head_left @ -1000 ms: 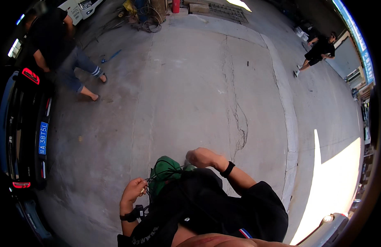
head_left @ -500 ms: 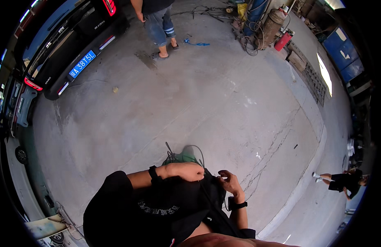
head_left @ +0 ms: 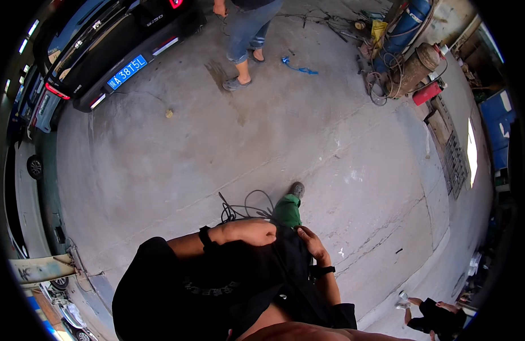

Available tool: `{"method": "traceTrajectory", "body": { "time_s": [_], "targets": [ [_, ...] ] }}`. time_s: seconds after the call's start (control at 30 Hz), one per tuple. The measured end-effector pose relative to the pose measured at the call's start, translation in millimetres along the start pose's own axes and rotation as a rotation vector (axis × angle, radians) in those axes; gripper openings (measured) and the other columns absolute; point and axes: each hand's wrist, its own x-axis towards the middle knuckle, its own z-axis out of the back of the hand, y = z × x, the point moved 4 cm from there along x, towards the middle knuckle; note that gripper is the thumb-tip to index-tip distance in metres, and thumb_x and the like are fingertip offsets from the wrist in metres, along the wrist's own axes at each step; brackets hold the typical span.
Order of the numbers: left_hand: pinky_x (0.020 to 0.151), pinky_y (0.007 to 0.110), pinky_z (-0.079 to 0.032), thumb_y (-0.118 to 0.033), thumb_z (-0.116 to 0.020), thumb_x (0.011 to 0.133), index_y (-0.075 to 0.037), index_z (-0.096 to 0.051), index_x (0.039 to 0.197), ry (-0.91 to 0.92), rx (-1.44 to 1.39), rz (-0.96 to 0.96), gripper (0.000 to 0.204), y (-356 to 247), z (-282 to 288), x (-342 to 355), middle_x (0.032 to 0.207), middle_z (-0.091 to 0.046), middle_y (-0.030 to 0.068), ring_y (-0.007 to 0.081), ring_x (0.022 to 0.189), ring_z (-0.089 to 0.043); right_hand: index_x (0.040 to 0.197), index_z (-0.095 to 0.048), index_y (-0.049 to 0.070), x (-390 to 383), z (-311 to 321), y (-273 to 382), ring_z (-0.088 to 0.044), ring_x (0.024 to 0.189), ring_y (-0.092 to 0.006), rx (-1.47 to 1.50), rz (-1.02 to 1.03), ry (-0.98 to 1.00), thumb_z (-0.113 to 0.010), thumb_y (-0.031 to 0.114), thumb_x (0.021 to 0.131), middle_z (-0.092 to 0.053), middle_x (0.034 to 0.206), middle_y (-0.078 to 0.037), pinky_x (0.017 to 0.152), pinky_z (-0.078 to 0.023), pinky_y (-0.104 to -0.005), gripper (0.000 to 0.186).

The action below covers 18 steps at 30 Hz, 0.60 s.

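Observation:
My left hand (head_left: 258, 232) is closed in front of my black shirt (head_left: 217, 284); whatever its fingers hold is hidden. Loops of black cable (head_left: 239, 209) show just beyond it, though I cannot tell whether the hand grips them. Close to the shirt's right edge, my right hand (head_left: 312, 243) has its thumb and fingers drawn together; anything between them is too small to make out. A dark band circles each wrist. Below my hands, my green trouser leg (head_left: 287, 211) and grey shoe (head_left: 297, 189) extend forward over the concrete floor (head_left: 205, 153).
A black car (head_left: 120, 45) stands at the far left. Ahead is a person in jeans (head_left: 250, 34), near a blue strap (head_left: 299, 67). Gas cylinders (head_left: 407, 34) with hoses, a red canister (head_left: 427, 94) and a floor grate (head_left: 456, 165) line the right. Another person (head_left: 435, 317) is at lower right.
My view has shifted, and a green trouser leg with its shoe now reaches forward. My right hand's fingers, more spread before, have come together. The person in jeans appears farther right.

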Motion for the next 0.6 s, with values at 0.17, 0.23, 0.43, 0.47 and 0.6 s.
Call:
{"method": "traceTrajectory", "body": {
  "time_s": [0.17, 0.23, 0.43, 0.47, 0.6],
  "targets": [
    [0.075, 0.044, -0.052, -0.027, -0.061, 0.098, -0.003, -0.067, 0.099, -0.134, -0.038, 0.049, 0.025, -42, 56, 64, 0.089, -0.072, 0.0170, 0.0351, 0.086, -0.070, 0.139, -0.059, -0.002, 61, 94, 61, -0.058, 0.129, -0.0265, -0.151, -0.057, 0.138, -0.054, 0.048, 0.105, -0.067, 0.133, -0.019, 0.109, -0.042, -0.0347, 0.062],
    [0.076, 0.044, -0.052, -0.027, -0.061, 0.098, -0.003, -0.067, 0.099, -0.164, -0.079, 0.082, 0.025, -57, 72, 83, 0.089, -0.072, 0.0172, 0.0356, 0.087, -0.070, 0.139, -0.059, -0.003, 78, 118, 80, -0.058, 0.130, -0.0254, -0.248, -0.073, 0.155, -0.053, 0.047, 0.105, -0.066, 0.135, -0.017, 0.111, -0.041, -0.0341, 0.061],
    [0.081, 0.046, -0.054, -0.029, -0.060, 0.096, -0.001, -0.070, 0.098, -0.186, -0.160, 0.158, 0.030, -82, 104, 124, 0.098, -0.074, 0.0190, 0.0380, 0.096, -0.070, 0.138, -0.059, -0.003, 121, 166, 112, -0.058, 0.130, -0.0276, -0.318, 0.031, 0.318, -0.051, 0.043, 0.105, -0.066, 0.134, -0.019, 0.110, -0.042, -0.0352, 0.057],
    [0.081, 0.046, -0.054, -0.029, -0.060, 0.096, -0.001, -0.070, 0.098, -0.199, -0.166, 0.163, 0.030, -83, 110, 129, 0.098, -0.074, 0.0189, 0.0379, 0.096, -0.070, 0.138, -0.059, -0.003, 130, 172, 115, -0.059, 0.129, -0.0279, -0.324, 0.045, 0.344, -0.051, 0.043, 0.105, -0.065, 0.134, -0.020, 0.110, -0.042, -0.0351, 0.057],
    [0.081, 0.046, -0.053, -0.029, -0.060, 0.096, -0.001, -0.069, 0.096, -0.233, -0.167, 0.178, 0.029, -81, 134, 142, 0.096, -0.074, 0.0185, 0.0376, 0.095, -0.070, 0.135, -0.059, -0.002, 157, 188, 134, -0.059, 0.128, -0.0318, -0.298, 0.279, 0.448, -0.046, 0.042, 0.108, -0.063, 0.135, -0.020, 0.107, -0.044, -0.0373, 0.054]
  ]
}}
